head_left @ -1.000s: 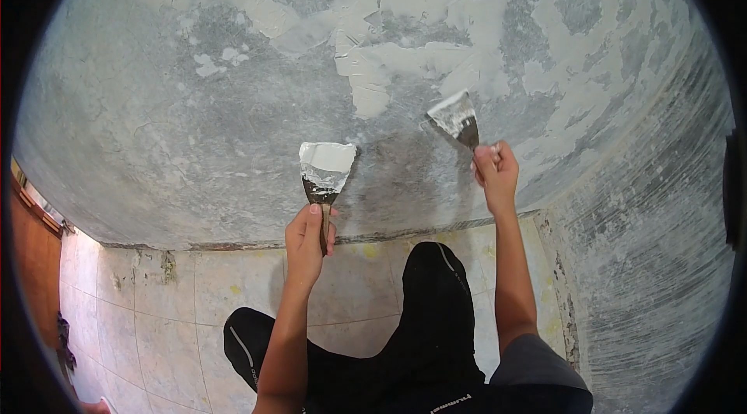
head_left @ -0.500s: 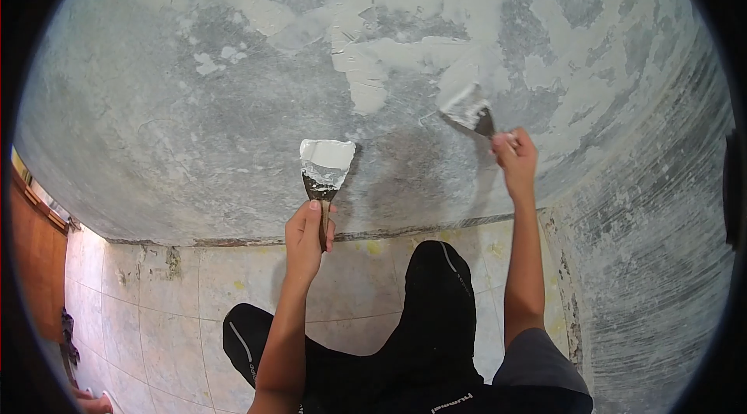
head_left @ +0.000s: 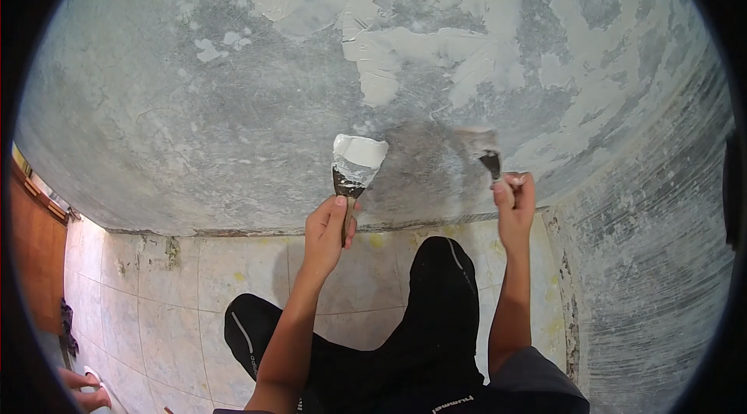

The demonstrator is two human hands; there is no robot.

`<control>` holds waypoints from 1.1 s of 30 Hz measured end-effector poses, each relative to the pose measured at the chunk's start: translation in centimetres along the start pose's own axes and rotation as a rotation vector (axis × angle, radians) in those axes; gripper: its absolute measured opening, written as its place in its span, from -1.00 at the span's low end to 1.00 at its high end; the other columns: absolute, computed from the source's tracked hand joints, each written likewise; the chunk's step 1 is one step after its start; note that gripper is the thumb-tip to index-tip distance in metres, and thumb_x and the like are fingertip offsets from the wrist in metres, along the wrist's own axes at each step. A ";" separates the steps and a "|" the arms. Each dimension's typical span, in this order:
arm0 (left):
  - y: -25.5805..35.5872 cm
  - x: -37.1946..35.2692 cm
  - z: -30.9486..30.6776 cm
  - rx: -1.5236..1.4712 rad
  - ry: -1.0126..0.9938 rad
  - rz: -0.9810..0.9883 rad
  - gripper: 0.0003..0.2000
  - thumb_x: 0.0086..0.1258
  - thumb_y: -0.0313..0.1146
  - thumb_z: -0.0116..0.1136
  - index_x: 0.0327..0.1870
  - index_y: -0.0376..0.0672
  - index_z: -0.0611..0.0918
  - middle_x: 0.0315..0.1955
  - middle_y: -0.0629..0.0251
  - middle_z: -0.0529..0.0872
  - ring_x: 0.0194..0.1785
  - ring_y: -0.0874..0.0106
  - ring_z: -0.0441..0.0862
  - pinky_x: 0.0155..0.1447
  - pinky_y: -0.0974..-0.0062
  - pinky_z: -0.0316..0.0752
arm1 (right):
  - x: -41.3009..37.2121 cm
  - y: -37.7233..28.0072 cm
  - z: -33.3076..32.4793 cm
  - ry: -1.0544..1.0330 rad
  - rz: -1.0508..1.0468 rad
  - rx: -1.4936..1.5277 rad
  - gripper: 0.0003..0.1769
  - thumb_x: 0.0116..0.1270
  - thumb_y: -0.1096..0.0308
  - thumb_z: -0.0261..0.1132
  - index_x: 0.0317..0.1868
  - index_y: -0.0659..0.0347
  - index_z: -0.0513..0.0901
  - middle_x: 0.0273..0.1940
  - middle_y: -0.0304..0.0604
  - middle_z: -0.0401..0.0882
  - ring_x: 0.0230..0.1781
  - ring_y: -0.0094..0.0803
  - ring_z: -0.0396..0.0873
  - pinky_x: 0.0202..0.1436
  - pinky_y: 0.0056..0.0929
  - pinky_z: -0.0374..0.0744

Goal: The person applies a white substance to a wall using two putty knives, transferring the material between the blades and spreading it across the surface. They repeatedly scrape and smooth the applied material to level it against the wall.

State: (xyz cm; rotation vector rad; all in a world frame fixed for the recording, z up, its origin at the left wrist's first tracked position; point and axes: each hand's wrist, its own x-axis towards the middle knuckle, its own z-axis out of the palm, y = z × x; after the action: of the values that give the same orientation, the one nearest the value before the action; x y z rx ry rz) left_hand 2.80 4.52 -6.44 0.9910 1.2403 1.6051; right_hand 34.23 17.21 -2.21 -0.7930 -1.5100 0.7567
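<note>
My left hand grips the handle of a putty knife, its blade pointing up and loaded with white putty. In my right hand is a second putty knife, its blade smeared by motion and close over the lower part of the wall. Behind both knives stands the grey wall, partly coated with pale, uneven putty patches. Bare, darker grey shows between the two blades.
Pale floor tiles meet the wall along a dark, chipped edge. A side wall rises at the right. My black-clad knees are bent below. A brown wooden panel and another person's foot are at the left.
My right hand has drawn its putty knife down from the coated area to lower on the wall. The left hand and its loaded knife have shifted right, closer to the other blade.
</note>
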 end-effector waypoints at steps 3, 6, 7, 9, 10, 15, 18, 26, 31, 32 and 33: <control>0.1 0.1 0.1 -0.002 -0.020 0.001 -0.49 0.75 0.06 -0.16 -0.07 -0.25 0.67 -0.66 0.39 0.53 -0.66 0.63 0.38 -0.54 0.60 0.26 | -1.4 -4.3 5.2 -0.067 -0.158 -0.123 -0.79 0.42 0.45 0.47 -0.11 0.23 0.57 -0.16 -0.16 0.62 -0.23 -0.46 0.57 -0.20 -0.43 0.59; 0.1 0.2 0.3 0.026 -0.046 0.018 -0.49 0.76 0.06 -0.15 -0.07 -0.25 0.68 -0.66 0.40 0.52 -0.66 0.63 0.38 -0.53 0.60 0.25 | -1.8 -5.7 8.1 -0.190 -0.444 -0.391 -0.80 0.30 0.49 0.54 -0.16 0.24 0.66 -0.13 -0.09 0.62 -0.22 -0.26 0.63 -0.20 -0.36 0.60; 0.0 0.2 0.3 0.024 -0.040 0.034 -0.49 0.76 0.06 -0.16 -0.07 -0.25 0.68 -0.67 0.40 0.52 -0.66 0.63 0.37 -0.53 0.60 0.24 | -2.1 -5.8 9.0 -0.182 -0.460 -0.457 -0.81 0.25 0.50 0.55 -0.21 0.23 0.68 -0.12 -0.08 0.63 -0.22 -0.18 0.63 -0.20 -0.32 0.60; -0.2 0.4 0.4 0.018 -0.034 0.050 -0.49 0.76 0.05 -0.16 -0.07 -0.25 0.68 -0.67 0.40 0.51 -0.66 0.64 0.37 -0.54 0.61 0.22 | -2.0 -5.6 9.2 -0.176 -0.476 -0.525 -0.82 0.21 0.51 0.57 -0.25 0.21 0.70 -0.12 -0.06 0.63 -0.21 -0.10 0.64 -0.21 -0.29 0.60; -0.1 0.4 0.5 0.015 -0.024 0.051 -0.49 0.76 0.05 -0.17 -0.07 -0.25 0.68 -0.68 0.40 0.51 -0.66 0.64 0.37 -0.54 0.61 0.22 | -1.9 -5.1 9.0 -0.136 -0.488 -0.565 -0.81 0.21 0.51 0.57 -0.24 0.20 0.71 -0.13 -0.08 0.63 -0.20 -0.10 0.64 -0.20 -0.25 0.60; 0.3 0.5 0.3 -0.052 -0.004 0.017 -0.51 0.77 0.00 -0.11 -0.10 -0.29 0.68 -0.64 0.41 0.50 -0.60 0.64 0.38 -0.51 0.61 0.26 | -1.7 -2.6 4.9 -0.017 -0.464 -0.663 -0.80 0.21 0.52 0.57 -0.22 0.20 0.70 -0.13 -0.07 0.64 -0.16 -0.08 0.63 -0.14 -0.22 0.58; 0.3 0.6 0.2 -0.075 0.029 -0.025 -0.51 0.77 0.02 -0.13 -0.08 -0.27 0.68 -0.64 0.41 0.50 -0.61 0.64 0.38 -0.52 0.61 0.25 | -1.1 -2.5 2.1 0.046 -0.332 -0.646 -0.72 0.23 0.54 0.55 -0.10 0.23 0.66 -0.08 -0.03 0.65 -0.05 -0.07 0.62 0.01 -0.22 0.56; 0.2 0.4 0.6 -0.006 0.045 -0.028 -0.50 0.77 0.03 -0.14 -0.08 -0.26 0.69 -0.66 0.41 0.51 -0.64 0.64 0.36 -0.54 0.62 0.22 | 5.5 0.5 1.5 0.237 -0.445 -0.597 -0.72 0.28 0.56 0.54 -0.04 0.24 0.69 -0.05 -0.13 0.73 -0.05 -0.25 0.58 -0.06 -0.38 0.57; -0.2 0.3 0.9 0.001 0.046 -0.042 -0.50 0.77 0.03 -0.14 -0.09 -0.26 0.69 -0.66 0.41 0.50 -0.64 0.64 0.36 -0.52 0.62 0.21 | 8.2 2.5 1.1 0.176 -0.565 -0.540 -0.71 0.24 0.60 0.53 -0.05 0.22 0.69 -0.06 -0.13 0.73 -0.08 -0.23 0.57 -0.11 -0.33 0.57; -0.2 0.3 1.0 -0.004 0.043 -0.045 -0.50 0.76 0.03 -0.13 -0.09 -0.26 0.69 -0.66 0.41 0.49 -0.64 0.64 0.35 -0.52 0.62 0.21 | 8.5 2.8 0.3 0.158 -0.620 -0.622 -0.70 0.23 0.61 0.54 -0.06 0.21 0.69 -0.07 -0.13 0.73 -0.08 -0.22 0.57 -0.11 -0.32 0.57; -0.3 0.2 1.0 -0.003 0.041 -0.047 -0.50 0.76 0.03 -0.13 -0.09 -0.26 0.69 -0.66 0.41 0.49 -0.64 0.64 0.35 -0.52 0.62 0.21 | 8.6 3.4 -0.7 0.159 -0.617 -0.623 -0.70 0.23 0.61 0.54 -0.06 0.21 0.69 -0.07 -0.13 0.73 -0.08 -0.22 0.57 -0.11 -0.32 0.57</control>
State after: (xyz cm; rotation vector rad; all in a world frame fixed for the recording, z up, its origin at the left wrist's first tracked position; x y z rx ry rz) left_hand 3.75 5.09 -6.56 0.9244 1.2797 1.5971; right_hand 34.60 26.31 -0.24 -0.7445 -1.7310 -0.2469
